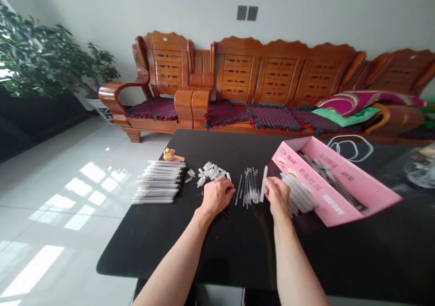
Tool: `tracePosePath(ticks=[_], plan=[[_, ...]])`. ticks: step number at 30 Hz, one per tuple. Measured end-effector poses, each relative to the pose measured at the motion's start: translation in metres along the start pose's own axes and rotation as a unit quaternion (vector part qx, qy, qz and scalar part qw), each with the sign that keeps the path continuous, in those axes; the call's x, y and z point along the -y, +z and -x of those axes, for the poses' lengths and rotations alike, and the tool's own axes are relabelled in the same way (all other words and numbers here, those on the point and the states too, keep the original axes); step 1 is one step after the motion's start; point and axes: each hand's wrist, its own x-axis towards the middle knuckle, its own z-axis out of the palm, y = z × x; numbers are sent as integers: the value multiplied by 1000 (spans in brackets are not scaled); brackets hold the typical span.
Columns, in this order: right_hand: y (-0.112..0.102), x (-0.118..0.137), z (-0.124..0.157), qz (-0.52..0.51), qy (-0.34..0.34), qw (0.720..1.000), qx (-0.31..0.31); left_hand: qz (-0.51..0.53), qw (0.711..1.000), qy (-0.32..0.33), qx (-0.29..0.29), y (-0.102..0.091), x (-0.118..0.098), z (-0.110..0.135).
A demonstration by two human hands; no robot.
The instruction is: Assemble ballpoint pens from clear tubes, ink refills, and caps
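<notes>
Well, the desk [152, 238] is black and glossy, and reading the clock from the gap between the hands, its rounded near corner points to eight. The refills [250, 186] lie right at the centre, a loose row of thin clear sticks. The right hand [277, 195], at three, pinches a white tube [263, 183] upright in view, just beside the refills; the left hand [217, 192], at nine, has its fingertips drawn together, and I cannot tell whether it grips anything. Small white caps [210, 172] are scattered beyond it towards ten. Farther out at nine lies a stack of pens [159, 181], with a yellow figurine [169, 154] at its far end. At three, past the right hand, more tubes [301, 197] lie against a long pink box [319, 188] holding greyish sticks. A pale cord [367, 149] loops between two and three, and a blurred clear object [421, 172] sits at the desk's right side. A carved wooden bench [238, 68] spans twelve, its seats covered with woven mats [272, 116]; a magenta cushion [360, 101] rests on a green one towards two. Sockets [247, 12] dot the pale wall [190, 7] at twelve, a leafy plant [44, 61] stands at ten, and sunlight patches the tiled floor [102, 215] between eight and nine.
</notes>
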Motion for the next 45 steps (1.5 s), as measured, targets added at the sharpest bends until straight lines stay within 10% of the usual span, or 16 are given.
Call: tracePosePath(ticks=[6,22,33,45], plan=[[25,-6,11,-118,11,993,21,-71,994,4,84,6,-16,5],[26,-3,11,-253,45,965,52,-112,989,-87,46,14,-4,-1],[16,-14,-2,-383,51,921,59,282,952,-107,-45,-10,19,-7],[9,-21,-10,-410,41,911,-10,350,932,-91,-41,-6,31,-8]])
